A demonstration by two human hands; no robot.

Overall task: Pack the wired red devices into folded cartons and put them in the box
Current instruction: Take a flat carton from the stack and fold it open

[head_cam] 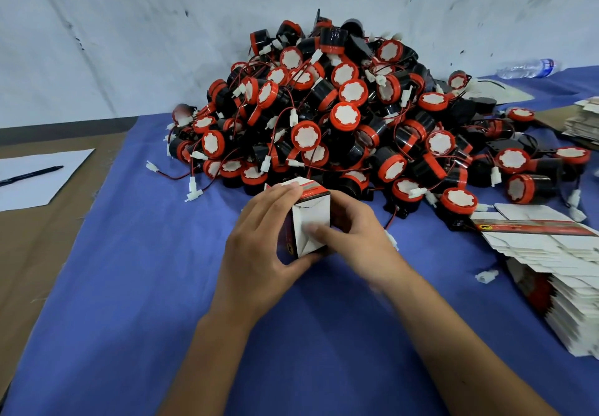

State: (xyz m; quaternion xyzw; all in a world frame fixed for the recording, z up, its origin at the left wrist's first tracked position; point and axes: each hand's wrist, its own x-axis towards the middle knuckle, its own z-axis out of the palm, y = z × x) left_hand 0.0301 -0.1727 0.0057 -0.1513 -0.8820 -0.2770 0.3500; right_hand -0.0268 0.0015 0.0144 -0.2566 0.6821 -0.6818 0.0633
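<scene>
**Blue-covered counter with device heap and carton held in both hands**

Blue cloth covers the counter (129,286), which stands against a scuffed white wall (129,26). At the rear centre lies a large heap of wired red devices (340,117), black-bodied with red caps, white discs and white plug connectors. At the right edge, a stack of flat cartons (551,260) lies just beside the heap. A sheet of white paper (35,179) carrying a black pen (30,174) lies at far left on brown board. A clear plastic bottle (531,68) lies on its side at far right. Near the heap's front, the left hand (259,240) grips a folded carton (308,221) from its left side, fingers curled over the top; the right hand (356,234) holds the opposite side, its thumb pressing the white end flap.
</scene>
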